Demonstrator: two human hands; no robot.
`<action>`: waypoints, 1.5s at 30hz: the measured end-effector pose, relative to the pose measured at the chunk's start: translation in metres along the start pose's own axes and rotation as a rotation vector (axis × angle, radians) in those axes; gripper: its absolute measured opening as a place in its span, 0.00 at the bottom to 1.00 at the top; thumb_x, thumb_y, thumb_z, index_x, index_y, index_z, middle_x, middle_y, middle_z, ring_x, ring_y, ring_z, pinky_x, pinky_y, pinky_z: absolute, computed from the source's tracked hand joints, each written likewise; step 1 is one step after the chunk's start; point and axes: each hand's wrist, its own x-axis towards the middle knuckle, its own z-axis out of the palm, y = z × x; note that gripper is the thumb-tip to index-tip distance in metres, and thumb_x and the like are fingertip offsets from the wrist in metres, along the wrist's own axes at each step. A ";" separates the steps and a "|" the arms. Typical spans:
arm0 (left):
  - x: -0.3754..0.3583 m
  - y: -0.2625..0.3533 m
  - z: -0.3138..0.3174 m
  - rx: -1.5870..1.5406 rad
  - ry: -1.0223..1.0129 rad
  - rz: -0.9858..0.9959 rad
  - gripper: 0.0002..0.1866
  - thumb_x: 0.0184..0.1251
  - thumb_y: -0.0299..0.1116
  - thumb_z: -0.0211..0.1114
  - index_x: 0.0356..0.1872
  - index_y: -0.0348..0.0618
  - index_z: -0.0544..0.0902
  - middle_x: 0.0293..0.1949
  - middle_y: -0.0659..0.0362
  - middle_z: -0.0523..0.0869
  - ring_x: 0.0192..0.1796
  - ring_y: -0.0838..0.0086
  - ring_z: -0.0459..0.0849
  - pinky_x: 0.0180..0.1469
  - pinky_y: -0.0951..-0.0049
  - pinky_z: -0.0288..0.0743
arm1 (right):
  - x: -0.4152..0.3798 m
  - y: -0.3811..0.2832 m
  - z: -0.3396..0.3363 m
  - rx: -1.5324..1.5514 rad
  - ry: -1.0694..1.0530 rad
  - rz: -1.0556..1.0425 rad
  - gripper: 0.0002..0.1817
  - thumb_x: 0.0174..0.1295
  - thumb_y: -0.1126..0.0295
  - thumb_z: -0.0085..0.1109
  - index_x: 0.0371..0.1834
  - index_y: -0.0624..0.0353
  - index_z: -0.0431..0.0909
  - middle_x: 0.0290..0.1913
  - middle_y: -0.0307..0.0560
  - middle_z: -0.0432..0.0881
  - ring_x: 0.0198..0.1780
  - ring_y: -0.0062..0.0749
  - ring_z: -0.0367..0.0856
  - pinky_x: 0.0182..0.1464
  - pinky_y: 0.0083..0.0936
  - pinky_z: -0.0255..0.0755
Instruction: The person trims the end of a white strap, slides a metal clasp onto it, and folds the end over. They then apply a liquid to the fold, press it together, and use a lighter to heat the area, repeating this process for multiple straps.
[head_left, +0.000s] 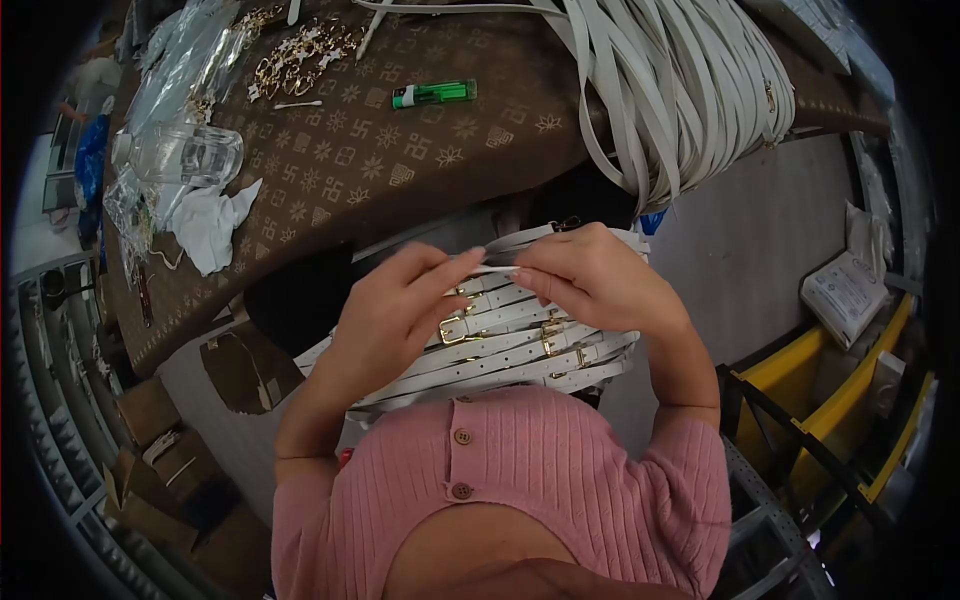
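A thin white leather strap (pixel 496 269) runs between my two hands above my lap. My left hand (pixel 395 305) pinches its left end between thumb and fingers. Close beside it, my right hand (pixel 590 275) is closed on the strap with thumb and forefinger. Fingers hide most of the strap. Under both hands lies a pile of white belts (pixel 490 352) with punched holes and gold buckles, one gold buckle (pixel 453 329) showing near my left fingers.
On the brown patterned table (pixel 400 190) lie a green lighter (pixel 436 94), a cotton swab (pixel 298 104), gold metal fittings (pixel 300 60), a clear bottle (pixel 190 155) and white cloth (pixel 212 225). White straps (pixel 680 90) hang over its edge. Yellow bins (pixel 790 375) stand right.
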 end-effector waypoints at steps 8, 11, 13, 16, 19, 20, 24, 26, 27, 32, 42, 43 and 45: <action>-0.003 -0.022 -0.015 -0.401 -0.259 -0.314 0.06 0.59 0.24 0.55 0.34 0.34 0.79 0.18 0.59 0.74 0.22 0.76 0.71 0.25 0.79 0.62 | -0.014 0.001 -0.032 0.497 -0.167 0.376 0.07 0.58 0.75 0.51 0.33 0.67 0.77 0.19 0.39 0.78 0.15 0.15 0.69 0.17 0.14 0.60; -0.002 -0.021 -0.015 -0.476 -0.272 -0.280 0.06 0.61 0.24 0.54 0.34 0.33 0.78 0.17 0.60 0.73 0.21 0.80 0.68 0.24 0.79 0.61 | -0.017 0.003 -0.030 0.521 -0.157 0.352 0.07 0.58 0.75 0.52 0.34 0.68 0.77 0.19 0.40 0.78 0.16 0.14 0.69 0.18 0.12 0.60; -0.002 -0.018 -0.016 -0.432 -0.275 -0.235 0.06 0.60 0.25 0.55 0.33 0.33 0.78 0.19 0.59 0.75 0.21 0.78 0.71 0.24 0.79 0.63 | -0.018 0.003 -0.029 0.509 -0.142 0.323 0.07 0.57 0.75 0.52 0.35 0.68 0.76 0.20 0.40 0.78 0.17 0.14 0.69 0.18 0.12 0.59; 0.000 -0.011 -0.015 -0.430 -0.259 -0.216 0.06 0.60 0.25 0.55 0.33 0.33 0.78 0.19 0.58 0.76 0.21 0.76 0.73 0.24 0.78 0.65 | -0.019 0.001 -0.027 0.501 -0.099 0.301 0.07 0.57 0.75 0.51 0.35 0.68 0.76 0.20 0.40 0.78 0.18 0.15 0.70 0.19 0.13 0.60; 0.001 -0.007 -0.012 -0.421 -0.274 -0.234 0.06 0.60 0.26 0.54 0.31 0.33 0.77 0.20 0.56 0.77 0.21 0.74 0.75 0.25 0.77 0.66 | -0.018 -0.003 -0.030 0.477 -0.064 0.314 0.06 0.56 0.75 0.52 0.33 0.67 0.76 0.22 0.44 0.78 0.22 0.19 0.75 0.25 0.16 0.67; 0.001 -0.007 -0.010 -0.424 -0.271 -0.238 0.06 0.60 0.26 0.54 0.31 0.33 0.77 0.20 0.56 0.77 0.21 0.74 0.75 0.25 0.77 0.66 | -0.019 -0.004 -0.030 0.462 -0.055 0.331 0.06 0.56 0.76 0.52 0.33 0.68 0.76 0.22 0.44 0.78 0.23 0.21 0.76 0.26 0.17 0.67; 0.004 -0.005 -0.004 -0.500 -0.294 -0.258 0.07 0.61 0.27 0.54 0.28 0.33 0.77 0.18 0.56 0.76 0.20 0.76 0.73 0.24 0.76 0.65 | -0.021 -0.002 -0.025 0.462 -0.014 0.323 0.06 0.55 0.78 0.52 0.33 0.68 0.76 0.23 0.45 0.77 0.25 0.22 0.77 0.27 0.17 0.69; 0.007 -0.003 -0.001 -0.506 -0.305 -0.258 0.07 0.61 0.28 0.55 0.28 0.33 0.76 0.18 0.56 0.75 0.19 0.76 0.72 0.23 0.76 0.64 | -0.020 -0.005 -0.024 0.437 -0.024 0.334 0.06 0.55 0.77 0.51 0.33 0.68 0.76 0.24 0.45 0.78 0.24 0.22 0.77 0.27 0.16 0.67; 0.008 -0.003 0.001 -0.518 -0.302 -0.255 0.07 0.60 0.28 0.55 0.27 0.33 0.76 0.18 0.56 0.75 0.19 0.77 0.71 0.23 0.76 0.63 | -0.019 -0.006 -0.023 0.411 -0.030 0.346 0.07 0.55 0.77 0.50 0.33 0.68 0.76 0.25 0.45 0.78 0.24 0.21 0.76 0.27 0.14 0.66; 0.014 -0.004 0.009 -0.525 -0.337 -0.299 0.07 0.60 0.28 0.56 0.26 0.35 0.77 0.18 0.57 0.75 0.19 0.77 0.70 0.22 0.76 0.62 | -0.019 -0.009 -0.020 0.338 -0.029 0.322 0.06 0.53 0.78 0.51 0.32 0.68 0.76 0.25 0.46 0.77 0.24 0.23 0.76 0.26 0.17 0.66; 0.001 -0.025 -0.001 -0.219 -0.282 -0.069 0.15 0.55 0.29 0.61 0.44 0.39 0.77 0.33 0.55 0.78 0.34 0.68 0.76 0.34 0.74 0.70 | -0.072 -0.038 -0.077 -0.229 0.299 0.296 0.08 0.47 0.82 0.55 0.32 0.66 0.76 0.26 0.48 0.74 0.25 0.32 0.72 0.28 0.21 0.65; -0.002 -0.031 -0.004 -0.199 -0.329 -0.040 0.18 0.54 0.29 0.62 0.48 0.40 0.76 0.36 0.54 0.77 0.36 0.67 0.76 0.37 0.74 0.70 | -0.091 -0.040 -0.094 -0.238 0.293 0.363 0.07 0.48 0.82 0.54 0.32 0.66 0.76 0.26 0.48 0.73 0.27 0.32 0.72 0.30 0.20 0.65; -0.011 -0.039 -0.006 -0.295 -0.459 -0.108 0.19 0.54 0.29 0.62 0.49 0.40 0.75 0.36 0.54 0.77 0.36 0.66 0.76 0.38 0.73 0.70 | -0.138 -0.028 -0.119 -0.216 0.338 0.465 0.08 0.49 0.82 0.54 0.33 0.66 0.76 0.29 0.48 0.75 0.30 0.31 0.73 0.33 0.19 0.65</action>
